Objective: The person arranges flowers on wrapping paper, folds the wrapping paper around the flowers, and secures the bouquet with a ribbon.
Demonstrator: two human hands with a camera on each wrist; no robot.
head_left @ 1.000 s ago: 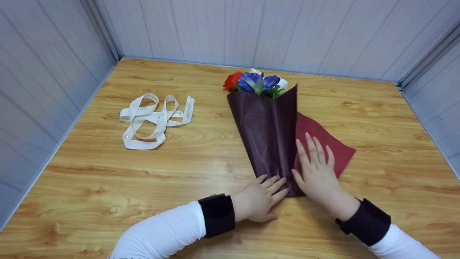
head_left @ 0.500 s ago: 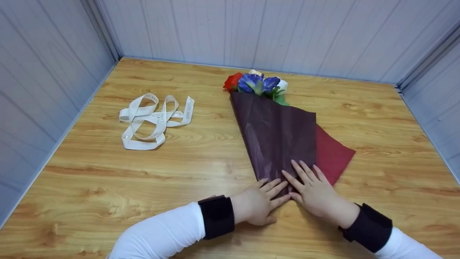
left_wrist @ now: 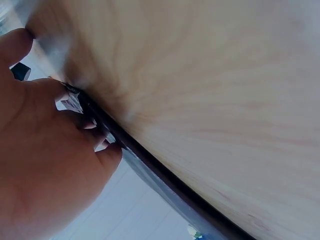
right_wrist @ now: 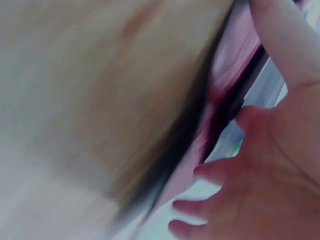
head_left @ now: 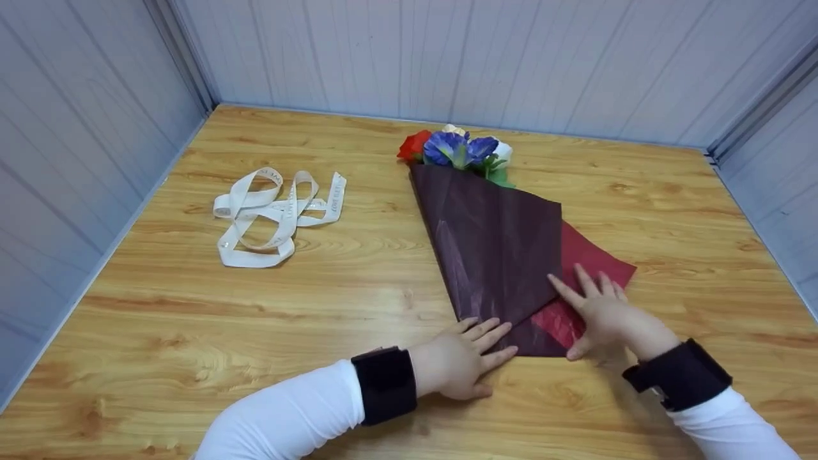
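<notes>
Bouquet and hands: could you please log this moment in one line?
left hand rests on dark wrap, lower end; right hand spread over red paper, contact unclear; flowers show at far end; ribbon loose, left

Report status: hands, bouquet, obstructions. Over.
Left hand on dark wrapper, near end. Right hand, fingers spread, over red paper. Flowers showing at top. White ribbon off left, not blocking.

you can read "love" on the white ribbon [head_left: 290, 214] at the left of the head view, the rest of its small print too unclear to make out.
</notes>
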